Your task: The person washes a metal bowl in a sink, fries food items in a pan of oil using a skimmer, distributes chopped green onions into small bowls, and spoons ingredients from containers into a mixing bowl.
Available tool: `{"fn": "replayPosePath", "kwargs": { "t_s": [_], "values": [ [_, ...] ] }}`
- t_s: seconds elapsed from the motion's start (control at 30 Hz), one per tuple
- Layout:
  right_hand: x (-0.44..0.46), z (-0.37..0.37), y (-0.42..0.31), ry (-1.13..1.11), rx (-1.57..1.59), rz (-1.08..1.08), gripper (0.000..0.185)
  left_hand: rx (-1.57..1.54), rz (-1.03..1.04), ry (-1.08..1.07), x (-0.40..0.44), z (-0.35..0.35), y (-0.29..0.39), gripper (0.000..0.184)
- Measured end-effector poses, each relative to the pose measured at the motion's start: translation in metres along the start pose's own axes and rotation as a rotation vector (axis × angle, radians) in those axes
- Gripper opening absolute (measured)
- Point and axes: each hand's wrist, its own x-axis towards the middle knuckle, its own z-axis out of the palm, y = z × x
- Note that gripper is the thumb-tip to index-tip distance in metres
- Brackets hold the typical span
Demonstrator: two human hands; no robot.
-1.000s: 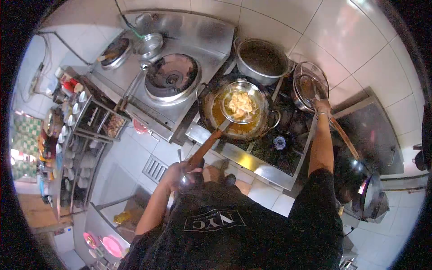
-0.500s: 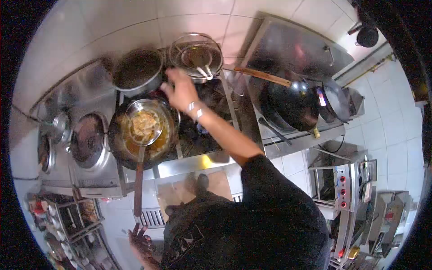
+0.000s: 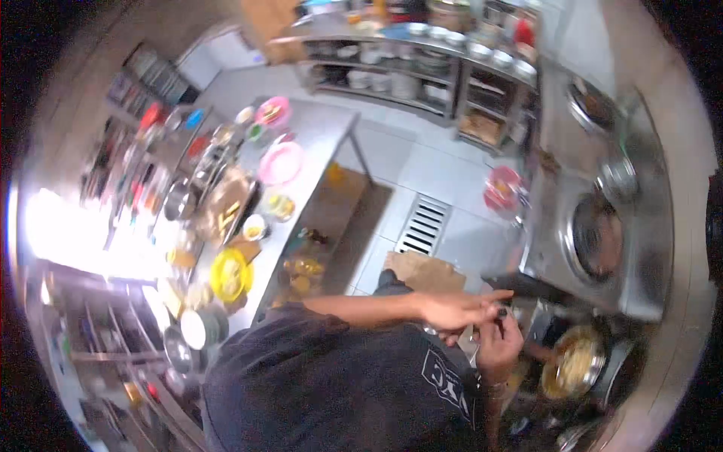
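Note:
My left hand (image 3: 459, 310) reaches across from the left, one finger stretched out and others curled beneath. Against it, my right hand (image 3: 501, 346) is closed with its fingertips together. A small dark-topped item (image 3: 501, 311) shows between the two hands, too blurred to name. To the right of my hands sits a wok (image 3: 553, 386) on the stove. A metal strainer (image 3: 599, 367) with pale fried food (image 3: 578, 361) rests over the wok, its handle pointing towards my right hand.
A steel counter (image 3: 553, 248) with a round dark-centred hob (image 3: 595, 233) runs along the right. On the left stands a steel table (image 3: 320, 124) with pink bowls (image 3: 281, 163) and a yellow bowl (image 3: 230, 276). A drain grate (image 3: 423, 226) lies in the floor; shelves (image 3: 384, 71) stand behind.
The view has turned left, away from the stove wall towards the table and shelves. My right hand has left the back of the stove and come together with my left hand.

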Motion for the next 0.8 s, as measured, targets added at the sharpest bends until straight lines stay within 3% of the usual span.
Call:
{"fn": "replayPosePath", "kwargs": {
  "t_s": [0.1, 0.13, 0.2, 0.23, 0.27, 0.33, 0.37, 0.43, 0.6, 0.67, 0.7, 0.73, 0.8],
  "values": [
    [0.041, 0.061, -0.017, -0.213, -0.234, -0.113, 0.016, -0.199, 0.149, 0.068, -0.060, -0.045, -0.007, 0.093],
    [0.056, 0.086, -0.018, -0.258, -0.157, -0.119, 0.018, -0.214, 0.176, 0.101, -0.077, -0.064, -0.015, 0.093],
    [0.079, 0.122, -0.017, -0.340, -0.097, -0.136, 0.020, -0.174, 0.539, 0.360, -0.099, -0.087, -0.038, 0.100],
    [0.094, 0.146, -0.019, -0.330, 0.026, -0.178, 0.019, -0.052, 0.549, 0.549, -0.122, -0.103, -0.047, 0.106],
    [0.109, 0.167, -0.022, -0.317, 0.151, -0.216, 0.019, -0.062, 0.565, 0.581, -0.144, -0.116, -0.052, 0.106],
    [0.143, 0.200, -0.024, -0.419, 0.217, -0.270, 0.017, 0.221, 0.422, 0.910, -0.184, -0.137, -0.062, 0.095],
    [0.159, 0.214, -0.025, -0.424, 0.140, -0.232, 0.017, 0.212, 0.429, 0.944, -0.202, -0.144, -0.071, 0.095],
    [0.192, 0.242, -0.013, -0.420, 0.069, -0.182, 0.017, -0.152, 0.349, 0.956, -0.233, -0.159, -0.091, 0.081],
    [0.281, 0.308, 0.028, -0.631, -0.132, -0.119, 0.017, -0.337, 0.256, 1.368, -0.288, -0.191, -0.139, 0.063],
    [0.308, 0.346, 0.037, -0.701, -0.404, -0.103, 0.020, -0.439, 0.218, 1.500, -0.304, -0.205, -0.164, 0.060],
    [0.322, 0.367, 0.037, -0.720, -0.603, -0.221, 0.024, -0.466, 0.229, 1.632, -0.311, -0.213, -0.176, 0.057],
    [0.334, 0.390, 0.038, -0.756, -0.612, -0.216, 0.024, -0.492, 0.235, 1.764, -0.315, -0.219, -0.185, 0.054],
    [0.355, 0.440, 0.036, -0.882, -0.701, -0.453, 0.024, -0.588, 0.187, 1.901, -0.326, -0.229, -0.188, 0.050]
  ]
}}
